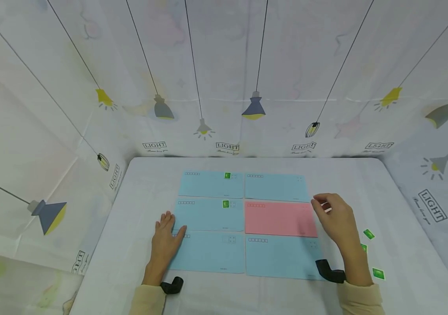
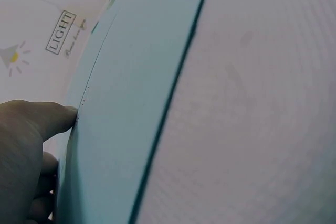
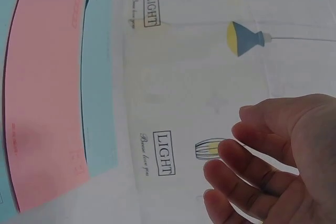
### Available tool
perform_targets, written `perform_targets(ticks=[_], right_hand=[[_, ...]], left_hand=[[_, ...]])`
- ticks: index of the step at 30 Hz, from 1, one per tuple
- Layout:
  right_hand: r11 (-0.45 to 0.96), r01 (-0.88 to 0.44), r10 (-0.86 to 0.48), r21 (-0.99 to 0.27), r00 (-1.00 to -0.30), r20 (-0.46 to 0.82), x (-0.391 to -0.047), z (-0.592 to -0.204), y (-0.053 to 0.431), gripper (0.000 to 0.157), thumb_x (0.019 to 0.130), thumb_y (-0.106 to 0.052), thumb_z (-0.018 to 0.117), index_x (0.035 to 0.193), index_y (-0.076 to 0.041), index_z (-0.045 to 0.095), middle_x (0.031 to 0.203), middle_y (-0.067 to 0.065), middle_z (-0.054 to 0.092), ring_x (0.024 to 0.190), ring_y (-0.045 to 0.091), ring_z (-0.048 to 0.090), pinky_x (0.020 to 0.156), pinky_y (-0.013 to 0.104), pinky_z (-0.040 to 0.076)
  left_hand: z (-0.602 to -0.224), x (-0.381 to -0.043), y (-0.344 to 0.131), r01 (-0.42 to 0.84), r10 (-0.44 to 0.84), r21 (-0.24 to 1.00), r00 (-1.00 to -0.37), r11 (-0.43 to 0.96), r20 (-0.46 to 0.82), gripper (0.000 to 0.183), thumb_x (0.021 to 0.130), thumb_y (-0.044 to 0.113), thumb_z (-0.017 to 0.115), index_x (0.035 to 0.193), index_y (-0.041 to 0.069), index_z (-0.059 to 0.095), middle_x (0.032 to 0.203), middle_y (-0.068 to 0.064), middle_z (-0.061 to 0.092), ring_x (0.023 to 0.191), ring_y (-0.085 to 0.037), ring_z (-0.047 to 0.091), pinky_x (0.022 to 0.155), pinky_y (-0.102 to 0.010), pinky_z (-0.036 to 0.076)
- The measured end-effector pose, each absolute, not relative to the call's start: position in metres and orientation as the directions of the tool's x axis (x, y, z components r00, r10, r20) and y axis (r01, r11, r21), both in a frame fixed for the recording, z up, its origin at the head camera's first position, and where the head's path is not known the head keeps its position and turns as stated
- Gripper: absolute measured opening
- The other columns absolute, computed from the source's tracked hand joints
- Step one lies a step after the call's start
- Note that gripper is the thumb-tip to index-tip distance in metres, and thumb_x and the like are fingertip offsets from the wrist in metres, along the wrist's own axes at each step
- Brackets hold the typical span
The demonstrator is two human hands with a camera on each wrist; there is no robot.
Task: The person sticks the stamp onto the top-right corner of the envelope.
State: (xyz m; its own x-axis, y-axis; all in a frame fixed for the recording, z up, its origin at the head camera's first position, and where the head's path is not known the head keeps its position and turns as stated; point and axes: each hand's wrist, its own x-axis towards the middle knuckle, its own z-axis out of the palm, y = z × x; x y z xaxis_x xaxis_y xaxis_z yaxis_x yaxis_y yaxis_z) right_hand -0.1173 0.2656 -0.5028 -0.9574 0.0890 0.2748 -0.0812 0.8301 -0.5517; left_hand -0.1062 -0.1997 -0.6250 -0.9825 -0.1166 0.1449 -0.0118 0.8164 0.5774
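Note:
Blue envelopes (image 1: 208, 251) and a pink envelope (image 1: 279, 218) lie in two columns on the white table. My left hand (image 1: 165, 240) rests along the left edge of the lower left envelopes, fingers spread, thumb on the blue paper (image 2: 121, 98). Just right of the pink envelope my right hand (image 1: 335, 218) hovers with bent fingers, thumb and index tips close together. No held thing shows between those fingertips (image 3: 244, 114) in the right wrist view. Green stamps sit on the top left envelope (image 1: 204, 184) and the middle left envelope (image 1: 200, 216).
Several loose green stamps, including a tilted stamp (image 1: 369, 234) and a nearer stamp (image 1: 378, 273), lie on the table right of the envelopes; my right forearm partly covers another stamp (image 1: 364, 248). A lamp-print curtain (image 1: 224, 65) stands behind the table.

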Motion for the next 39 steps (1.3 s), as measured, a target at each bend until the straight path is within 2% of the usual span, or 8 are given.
perform_targets(ticks=[9, 15, 23, 29, 34, 39], right_hand=[[0.833, -0.033, 0.148, -0.552, -0.949, 0.280, -0.110, -0.506, 0.286, 0.029, 0.099, -0.022, 0.061, 0.116, 0.000, 0.067, 0.110, 0.019, 0.066, 0.092, 0.030, 0.063, 0.068, 0.010, 0.042], [0.828, 0.011, 0.180, -0.561, -0.952, 0.247, -0.104, -0.506, 0.301, 0.031, 0.100, -0.024, 0.060, 0.119, 0.000, 0.066, 0.113, 0.021, 0.065, 0.094, 0.033, 0.062, 0.065, 0.007, 0.040], [0.817, 0.125, 0.254, -0.562, -0.954, 0.158, -0.096, -0.508, 0.319, 0.038, 0.102, -0.029, 0.056, 0.125, 0.000, 0.064, 0.119, 0.023, 0.063, 0.100, 0.035, 0.060, 0.064, 0.016, 0.042], [0.808, 0.182, 0.303, -0.560, -0.944, 0.131, -0.085, -0.513, 0.333, 0.040, 0.102, -0.031, 0.054, 0.126, 0.000, 0.063, 0.119, 0.023, 0.061, 0.102, 0.037, 0.059, 0.064, 0.020, 0.041], [0.796, 0.261, 0.353, -0.547, -0.933, 0.069, -0.080, -0.514, 0.341, 0.044, 0.103, -0.033, 0.052, 0.130, 0.001, 0.060, 0.125, 0.026, 0.058, 0.108, 0.041, 0.057, 0.068, 0.029, 0.045], [0.781, 0.320, 0.392, -0.536, -0.920, 0.023, -0.077, -0.518, 0.350, 0.045, 0.104, -0.032, 0.050, 0.132, 0.003, 0.058, 0.126, 0.028, 0.056, 0.110, 0.043, 0.055, 0.072, 0.042, 0.049]], left_hand=[[-0.624, -0.106, -0.200, -0.017, -0.115, 0.579, -0.984, 0.815, 0.133, 0.067, 0.092, 0.031, 0.072, 0.139, -0.011, 0.051, 0.153, -0.025, 0.043, 0.148, -0.037, 0.036, 0.125, -0.055, 0.021], [-0.623, -0.107, -0.200, -0.018, -0.108, 0.575, -0.986, 0.818, 0.123, 0.067, 0.093, 0.031, 0.071, 0.140, -0.011, 0.050, 0.154, -0.025, 0.041, 0.148, -0.037, 0.035, 0.125, -0.055, 0.020], [-0.623, -0.107, -0.201, -0.023, -0.106, 0.577, -0.988, 0.816, 0.110, 0.069, 0.093, 0.034, 0.070, 0.142, -0.010, 0.049, 0.155, -0.024, 0.040, 0.150, -0.036, 0.032, 0.126, -0.054, 0.019], [-0.624, -0.107, -0.200, -0.003, -0.105, 0.577, -0.984, 0.817, 0.143, 0.067, 0.092, 0.032, 0.072, 0.139, -0.012, 0.051, 0.153, -0.026, 0.043, 0.148, -0.039, 0.035, 0.124, -0.057, 0.022], [-0.624, -0.107, -0.200, -0.017, -0.110, 0.576, -0.986, 0.817, 0.126, 0.067, 0.092, 0.032, 0.071, 0.140, -0.011, 0.050, 0.154, -0.026, 0.042, 0.148, -0.039, 0.034, 0.125, -0.055, 0.020], [-0.624, -0.107, -0.199, -0.012, -0.113, 0.573, -0.984, 0.819, 0.140, 0.067, 0.092, 0.031, 0.072, 0.138, -0.012, 0.051, 0.153, -0.027, 0.042, 0.148, -0.040, 0.035, 0.124, -0.057, 0.021]])
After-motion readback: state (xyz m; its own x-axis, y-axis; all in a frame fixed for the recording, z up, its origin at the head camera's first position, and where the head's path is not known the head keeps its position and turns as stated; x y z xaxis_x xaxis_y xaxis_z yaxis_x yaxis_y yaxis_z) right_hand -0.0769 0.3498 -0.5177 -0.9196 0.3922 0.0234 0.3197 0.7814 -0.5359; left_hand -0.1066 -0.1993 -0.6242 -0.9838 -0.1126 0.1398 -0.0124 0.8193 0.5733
